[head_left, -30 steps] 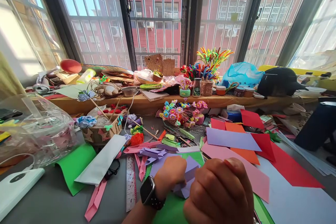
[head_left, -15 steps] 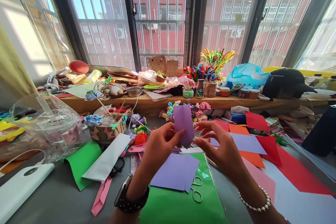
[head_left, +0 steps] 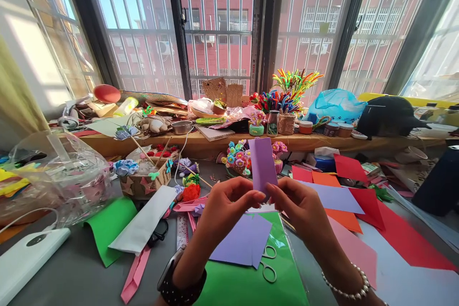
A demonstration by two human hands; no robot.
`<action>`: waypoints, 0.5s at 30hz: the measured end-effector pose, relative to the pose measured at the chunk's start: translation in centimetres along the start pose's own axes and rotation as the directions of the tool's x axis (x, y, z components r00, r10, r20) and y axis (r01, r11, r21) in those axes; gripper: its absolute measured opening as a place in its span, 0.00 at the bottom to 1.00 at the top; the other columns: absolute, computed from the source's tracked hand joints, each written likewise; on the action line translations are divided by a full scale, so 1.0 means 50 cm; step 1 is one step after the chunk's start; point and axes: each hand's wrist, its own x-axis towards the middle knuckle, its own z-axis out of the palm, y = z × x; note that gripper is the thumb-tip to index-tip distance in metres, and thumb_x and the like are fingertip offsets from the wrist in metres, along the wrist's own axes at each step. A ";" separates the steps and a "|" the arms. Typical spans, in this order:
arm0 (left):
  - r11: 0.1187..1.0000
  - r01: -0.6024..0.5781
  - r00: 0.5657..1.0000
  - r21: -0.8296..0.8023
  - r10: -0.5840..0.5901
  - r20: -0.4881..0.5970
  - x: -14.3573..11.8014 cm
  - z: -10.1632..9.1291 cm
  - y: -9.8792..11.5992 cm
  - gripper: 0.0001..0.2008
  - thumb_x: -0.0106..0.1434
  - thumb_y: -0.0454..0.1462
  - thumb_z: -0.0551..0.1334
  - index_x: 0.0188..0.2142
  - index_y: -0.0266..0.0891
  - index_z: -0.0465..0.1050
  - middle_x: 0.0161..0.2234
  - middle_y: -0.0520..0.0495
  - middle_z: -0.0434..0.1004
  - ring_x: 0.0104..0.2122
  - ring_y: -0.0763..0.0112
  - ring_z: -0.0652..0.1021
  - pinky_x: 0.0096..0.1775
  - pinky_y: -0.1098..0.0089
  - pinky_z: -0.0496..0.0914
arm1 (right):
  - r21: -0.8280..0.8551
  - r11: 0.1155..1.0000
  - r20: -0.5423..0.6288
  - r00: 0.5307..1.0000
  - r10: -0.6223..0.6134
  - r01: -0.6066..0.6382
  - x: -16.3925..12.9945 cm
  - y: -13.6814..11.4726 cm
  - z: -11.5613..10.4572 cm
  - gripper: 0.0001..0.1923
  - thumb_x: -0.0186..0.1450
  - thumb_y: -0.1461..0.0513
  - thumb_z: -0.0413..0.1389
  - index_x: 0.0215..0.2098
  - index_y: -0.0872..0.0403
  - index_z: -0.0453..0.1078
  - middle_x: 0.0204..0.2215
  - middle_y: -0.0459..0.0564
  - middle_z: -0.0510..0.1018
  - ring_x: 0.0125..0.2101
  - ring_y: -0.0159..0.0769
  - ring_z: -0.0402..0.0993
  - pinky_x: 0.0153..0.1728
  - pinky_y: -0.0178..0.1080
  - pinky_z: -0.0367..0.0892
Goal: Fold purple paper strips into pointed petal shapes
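You hold a folded strip of purple paper (head_left: 263, 162) upright above the grey table (head_left: 71, 272), its lower end pinched by your left hand (head_left: 224, 210) and right hand (head_left: 301, 208). Beneath lie flat purple sheets (head_left: 242, 241), a green plastic sleeve (head_left: 247, 287) and small scissors (head_left: 267, 263).

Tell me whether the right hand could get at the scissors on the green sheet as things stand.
Probably yes. The scissors lie uncovered just below the right hand, with only their upper part tucked under the purple sheet. But that hand is pinching the folded purple strip together with the left hand.
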 end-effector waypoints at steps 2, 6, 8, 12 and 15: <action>1.000 0.012 1.000 0.010 -0.013 0.029 -0.001 0.002 -0.002 0.10 0.48 0.40 0.64 0.27 0.35 0.73 0.25 0.48 0.78 0.27 0.67 0.77 0.30 0.72 0.70 | 0.016 1.000 0.002 1.000 -0.011 0.011 -0.001 -0.002 0.000 0.15 0.56 0.54 0.53 0.20 0.56 0.64 0.15 0.44 0.67 0.17 0.27 0.62 0.17 0.30 0.59; 0.999 0.038 0.998 -0.038 -0.036 0.051 -0.001 0.008 -0.006 0.11 0.51 0.41 0.62 0.30 0.34 0.74 0.26 0.46 0.78 0.28 0.66 0.77 0.31 0.70 0.71 | 0.048 0.998 0.007 0.999 -0.040 0.040 -0.004 -0.006 0.000 0.14 0.57 0.55 0.53 0.21 0.57 0.66 0.16 0.45 0.69 0.18 0.28 0.64 0.18 0.31 0.61; 0.997 0.050 0.998 -0.065 -0.046 0.053 0.000 0.011 -0.006 0.11 0.52 0.41 0.61 0.30 0.33 0.74 0.24 0.46 0.78 0.26 0.67 0.77 0.30 0.71 0.71 | 0.033 0.998 0.002 0.999 -0.047 0.047 -0.005 -0.007 0.000 0.13 0.57 0.55 0.53 0.22 0.57 0.67 0.16 0.44 0.68 0.18 0.28 0.63 0.18 0.31 0.61; 0.987 0.069 0.996 -0.144 -0.061 0.058 0.003 0.015 -0.007 0.10 0.52 0.40 0.61 0.28 0.33 0.73 0.21 0.49 0.77 0.24 0.71 0.77 0.28 0.74 0.71 | -0.001 0.998 -0.011 0.998 -0.060 0.060 -0.006 -0.008 0.000 0.12 0.57 0.56 0.52 0.22 0.56 0.66 0.16 0.43 0.67 0.18 0.27 0.61 0.18 0.30 0.59; 0.976 0.092 0.994 -0.196 -0.077 0.081 0.005 0.014 -0.010 0.09 0.52 0.39 0.62 0.26 0.33 0.73 0.19 0.50 0.76 0.22 0.72 0.76 0.27 0.75 0.70 | 0.009 0.997 -0.027 0.997 -0.074 0.074 -0.007 -0.007 0.003 0.12 0.57 0.56 0.52 0.21 0.56 0.64 0.16 0.43 0.66 0.18 0.27 0.61 0.18 0.30 0.58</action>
